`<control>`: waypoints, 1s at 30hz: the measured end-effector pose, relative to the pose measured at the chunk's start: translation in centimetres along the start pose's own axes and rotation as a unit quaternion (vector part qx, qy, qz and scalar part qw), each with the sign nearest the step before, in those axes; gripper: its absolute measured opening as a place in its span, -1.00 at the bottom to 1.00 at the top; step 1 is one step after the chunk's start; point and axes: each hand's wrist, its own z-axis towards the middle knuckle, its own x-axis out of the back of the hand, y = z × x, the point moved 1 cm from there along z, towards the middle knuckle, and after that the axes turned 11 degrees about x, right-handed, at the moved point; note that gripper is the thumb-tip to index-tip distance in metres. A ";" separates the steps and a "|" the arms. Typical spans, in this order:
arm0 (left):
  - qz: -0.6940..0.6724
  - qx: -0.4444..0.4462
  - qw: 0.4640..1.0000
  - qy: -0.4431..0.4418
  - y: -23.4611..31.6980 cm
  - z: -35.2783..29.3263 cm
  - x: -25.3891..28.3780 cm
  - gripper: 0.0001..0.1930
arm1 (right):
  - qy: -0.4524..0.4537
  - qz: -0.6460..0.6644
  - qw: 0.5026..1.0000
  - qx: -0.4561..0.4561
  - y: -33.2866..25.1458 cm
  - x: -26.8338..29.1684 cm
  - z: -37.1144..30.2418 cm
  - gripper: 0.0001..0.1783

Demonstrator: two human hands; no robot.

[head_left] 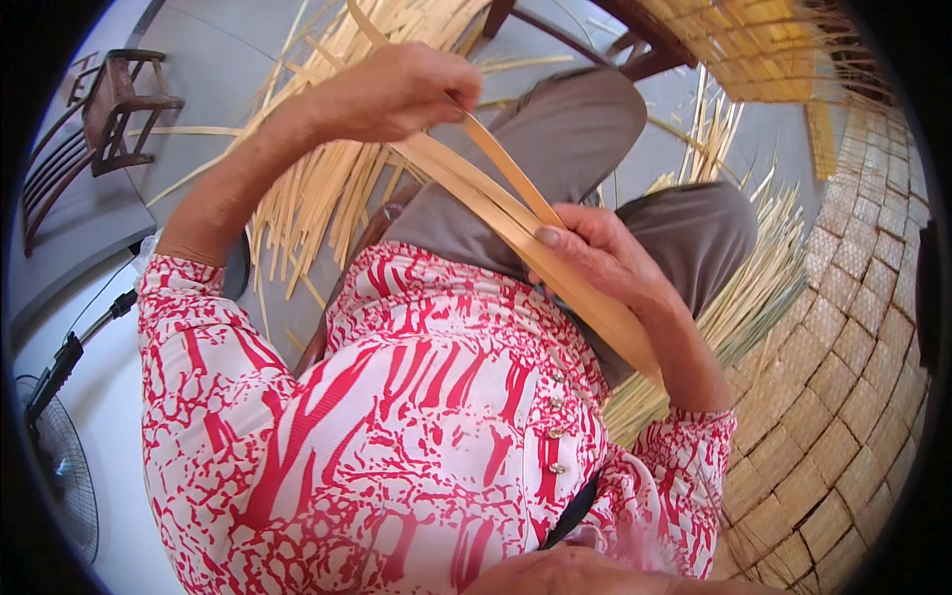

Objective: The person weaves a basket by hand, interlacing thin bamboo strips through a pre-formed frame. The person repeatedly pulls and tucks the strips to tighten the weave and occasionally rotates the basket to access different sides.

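Note:
My left hand (421,91) is raised beyond my lap, fingers closed round a thin, flat, pale wooden or bamboo strip (511,171). One end of that strip sticks up past the hand. Its other part slopes down to my right hand (600,253), where thumb and fingers pinch it. A bundle of broader flat strips (461,183) lies slantwise across my grey-trousered lap. It passes under the right hand, which also grips it, and continues beneath the right forearm.
Loose strips (317,203) are heaped on the grey floor at left. More thin strips (759,273) lie by my right knee, alongside a large woven mat (843,397). Yellow woven work (759,45) rests near dark wooden furniture (659,61). A wooden chair (124,109) and a fan (67,466) stand left.

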 end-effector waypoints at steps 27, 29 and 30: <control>0.186 -0.126 0.969 0.099 -3.2 7.6 3.2 -0.77 | 0.241 -0.207 0.948 -0.009 -0.4 6.9 -14.8 -0.87; 0.134 -0.114 0.980 0.092 -4.1 5.8 3.9 -0.69 | 0.237 -0.185 0.954 -0.011 1.5 6.8 -15.6 -0.86; 0.140 -0.105 0.981 0.083 -4.6 5.2 4.0 -0.70 | 0.236 -0.176 0.956 -0.010 2.1 6.7 -15.8 -0.86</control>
